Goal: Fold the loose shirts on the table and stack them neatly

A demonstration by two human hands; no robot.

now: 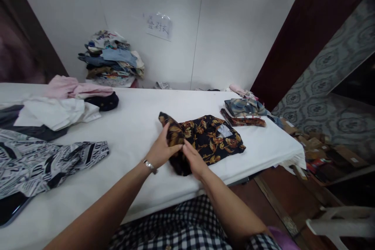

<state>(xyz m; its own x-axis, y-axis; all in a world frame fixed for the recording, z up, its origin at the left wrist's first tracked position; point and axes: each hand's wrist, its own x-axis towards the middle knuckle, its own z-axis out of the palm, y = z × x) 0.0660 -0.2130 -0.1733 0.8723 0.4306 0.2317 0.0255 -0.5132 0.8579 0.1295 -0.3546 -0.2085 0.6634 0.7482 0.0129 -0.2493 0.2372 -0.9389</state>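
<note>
Holding the raised left end of the dark floral shirt (209, 140) in the left hand (163, 147), with fingers closed narrowly on the folded cloth. Resting the fingertips of the right hand (194, 158) against the same fold, close by the left thumb; cannot tell whether pinching there. Finding the shirt otherwise flat on the white table cover (140, 119), near the front edge. Noting a rust-patterned folded garment (244, 121) near, beyond to the right; a black-and-white printed garment (63, 160) well apart to the left.
</note>
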